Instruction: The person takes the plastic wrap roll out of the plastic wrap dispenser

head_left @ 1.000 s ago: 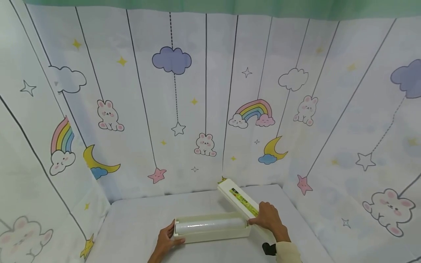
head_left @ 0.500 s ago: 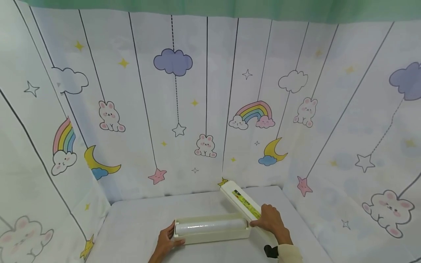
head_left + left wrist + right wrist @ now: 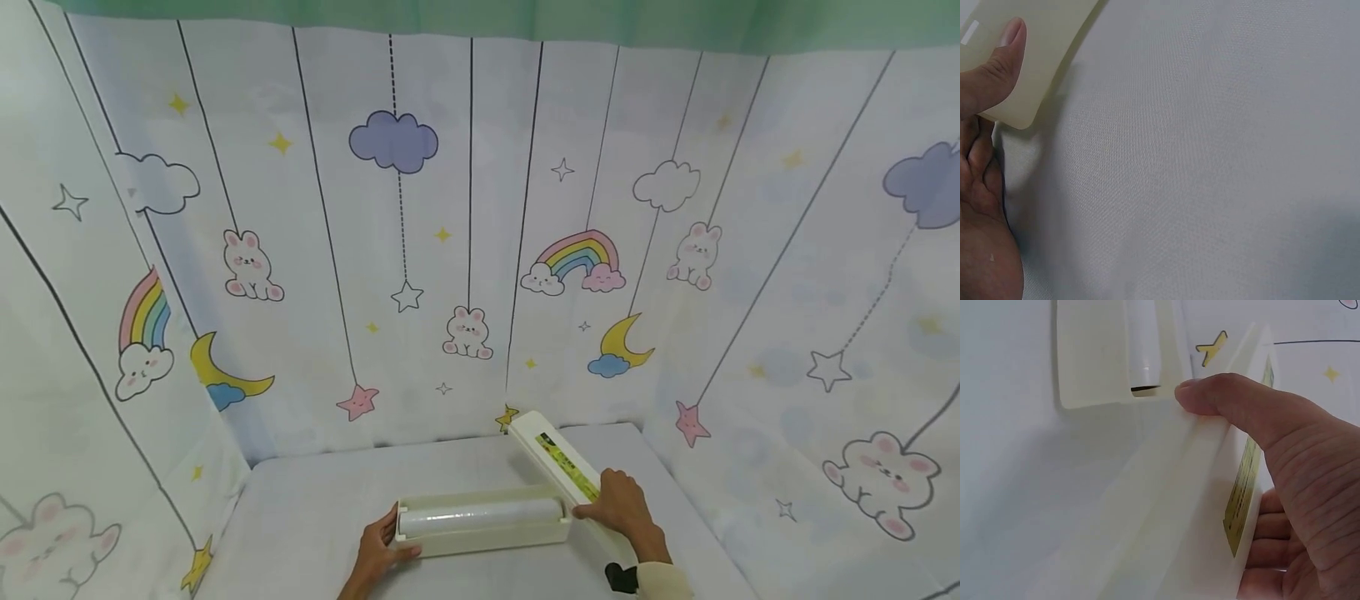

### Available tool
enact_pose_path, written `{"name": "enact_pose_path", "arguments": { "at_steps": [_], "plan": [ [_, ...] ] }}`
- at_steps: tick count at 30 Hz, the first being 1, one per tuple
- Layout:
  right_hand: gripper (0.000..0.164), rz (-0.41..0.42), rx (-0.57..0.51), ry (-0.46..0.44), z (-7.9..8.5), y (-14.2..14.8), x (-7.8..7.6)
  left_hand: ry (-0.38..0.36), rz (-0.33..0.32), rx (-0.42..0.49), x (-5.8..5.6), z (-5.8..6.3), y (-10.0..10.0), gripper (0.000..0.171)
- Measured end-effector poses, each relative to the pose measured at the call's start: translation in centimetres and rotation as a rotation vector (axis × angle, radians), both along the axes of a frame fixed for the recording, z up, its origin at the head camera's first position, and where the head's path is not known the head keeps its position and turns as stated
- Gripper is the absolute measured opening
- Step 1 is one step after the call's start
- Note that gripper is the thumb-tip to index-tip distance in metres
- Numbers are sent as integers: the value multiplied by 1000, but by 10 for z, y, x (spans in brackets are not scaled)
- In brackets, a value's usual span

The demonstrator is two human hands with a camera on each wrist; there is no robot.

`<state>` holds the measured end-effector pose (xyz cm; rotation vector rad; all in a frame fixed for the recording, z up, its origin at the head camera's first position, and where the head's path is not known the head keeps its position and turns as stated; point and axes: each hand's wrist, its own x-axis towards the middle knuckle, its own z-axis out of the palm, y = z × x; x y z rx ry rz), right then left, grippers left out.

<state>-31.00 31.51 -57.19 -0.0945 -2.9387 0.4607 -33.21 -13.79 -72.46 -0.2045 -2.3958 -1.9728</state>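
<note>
A cream plastic cling film dispenser box (image 3: 495, 539) rests on the white-covered table, with a shiny roll of cling film (image 3: 480, 515) lying inside it. My left hand (image 3: 377, 552) grips the box's left end, thumb against the front wall; the left wrist view shows this thumb (image 3: 1007, 59) on the box corner. At the other end, my right hand (image 3: 624, 510) holds the long cream lid (image 3: 531, 427), which slants across behind and beside the box. A yellow-green label (image 3: 1246, 487) runs along the lid. In the right wrist view the thumb lies over the lid's edge, close to the box's end.
The white tabletop (image 3: 315, 508) extends around the box. Behind and at both sides hangs a white curtain (image 3: 420, 217) printed with rabbits, clouds and stars. A black heart-shaped patch (image 3: 621, 577) shows beside the right sleeve (image 3: 662, 582).
My right hand and the lid have shifted slightly to the right, away from the box. The left hand and the box have stayed almost in place.
</note>
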Motion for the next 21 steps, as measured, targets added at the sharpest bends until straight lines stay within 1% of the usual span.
{"name": "enact_pose_path", "arguments": {
  "at_steps": [4, 11, 21],
  "plan": [
    [63, -6, 9, -16, -2, 4, -1, 12, -1, 2, 0, 1, 1, 102],
    [66, -22, 6, -30, -4, 10, -4, 3, -1, 0, -1, 3, 1, 101],
    [62, -11, -2, -22, -2, 12, 4, 3, 2, 2, 0, 3, 1, 102]
  ]
}}
